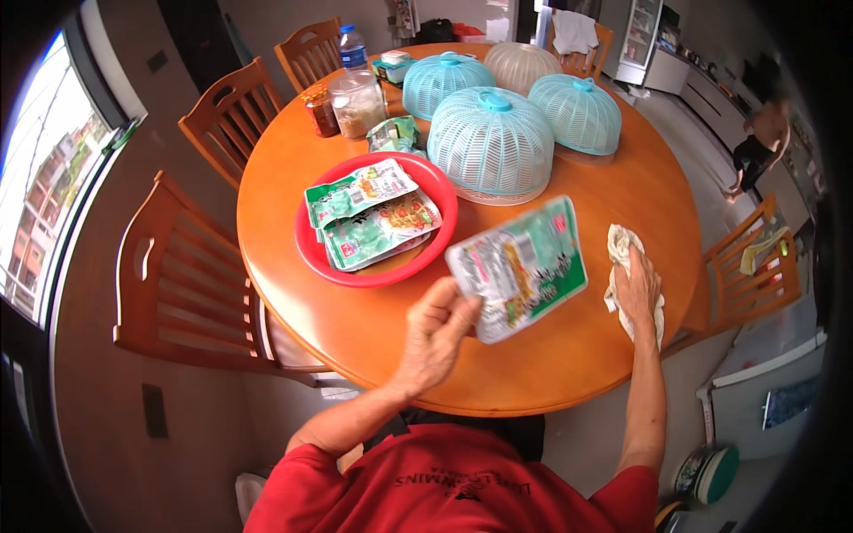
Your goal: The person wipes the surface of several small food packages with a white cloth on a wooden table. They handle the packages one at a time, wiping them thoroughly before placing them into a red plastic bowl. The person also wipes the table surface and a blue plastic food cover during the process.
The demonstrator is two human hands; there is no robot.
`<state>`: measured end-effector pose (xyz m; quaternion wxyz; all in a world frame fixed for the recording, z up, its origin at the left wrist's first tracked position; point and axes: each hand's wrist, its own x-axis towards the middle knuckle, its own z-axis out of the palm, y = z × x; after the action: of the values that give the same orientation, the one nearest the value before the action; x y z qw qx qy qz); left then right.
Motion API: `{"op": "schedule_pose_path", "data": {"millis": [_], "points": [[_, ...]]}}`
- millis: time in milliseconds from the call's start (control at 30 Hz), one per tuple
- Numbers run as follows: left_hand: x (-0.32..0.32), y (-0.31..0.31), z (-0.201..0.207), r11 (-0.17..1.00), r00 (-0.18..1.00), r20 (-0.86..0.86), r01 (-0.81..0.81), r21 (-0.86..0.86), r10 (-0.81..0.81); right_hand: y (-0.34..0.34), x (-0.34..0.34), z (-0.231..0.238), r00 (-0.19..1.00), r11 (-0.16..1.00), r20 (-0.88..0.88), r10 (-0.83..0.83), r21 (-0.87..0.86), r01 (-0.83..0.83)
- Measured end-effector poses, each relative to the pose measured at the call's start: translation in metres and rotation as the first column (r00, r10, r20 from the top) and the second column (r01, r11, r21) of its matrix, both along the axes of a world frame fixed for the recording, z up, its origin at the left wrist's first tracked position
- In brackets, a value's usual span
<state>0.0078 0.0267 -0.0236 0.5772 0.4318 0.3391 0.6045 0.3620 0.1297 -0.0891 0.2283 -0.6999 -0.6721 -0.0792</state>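
Note:
Pinched by one corner in my left hand (437,330), a green and silver food pouch (524,271) is held tilted above the table's near middle. My right hand (636,289) is closed on a cream cloth (626,242), pressed to the table's right side. Left of the held pouch stands a red plastic basin (306,253). Several similar pouches (369,233) lie stacked in it, some overlapping its rim. A crumpled green packet (395,133) sits just behind the basin.
Three blue mesh food covers (490,142) and a beige one (522,67) stand on the round wooden table (355,333). Jars (358,102) and a water bottle (353,46) are at the back left. Wooden chairs (182,275) surround the table. Another person (762,142) is far right.

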Motion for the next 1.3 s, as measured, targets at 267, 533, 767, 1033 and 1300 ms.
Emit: {"op": "schedule_pose_path", "data": {"millis": [267, 533, 767, 1033, 1300], "points": [[-0.1, 0.052, 0.046, 0.566, 0.588, -0.269, -0.404, 0.719, 0.762, -0.007, -0.004, 0.001, 1.0, 1.0, -0.001, 0.012, 0.016, -0.012], [-0.135, 0.07, 0.023, 0.646, -0.006, -0.684, 0.337, 0.685, 0.729, -0.008, -0.003, 0.0, 0.999, 0.999, -0.044, 0.021, 0.046, -0.019], [-0.158, 0.055, 0.018, 0.767, -0.13, -0.757, 0.153, 0.623, 0.64, -0.01, -0.01, 0.003, 0.999, 1.0, -0.019, -0.026, 0.012, 0.026], [-0.112, 0.032, 0.012, 0.719, -0.098, -0.733, 0.317, 0.618, 0.673, -0.008, -0.026, 0.0, 0.998, 0.998, 0.007, -0.064, 0.008, 0.064], [-0.128, 0.033, -0.001, 0.638, 0.0, -0.641, -0.1, 0.763, 0.767, 0.01, -0.134, -0.001, 0.97, 0.961, 0.088, 0.225, 0.141, -0.236]]}}
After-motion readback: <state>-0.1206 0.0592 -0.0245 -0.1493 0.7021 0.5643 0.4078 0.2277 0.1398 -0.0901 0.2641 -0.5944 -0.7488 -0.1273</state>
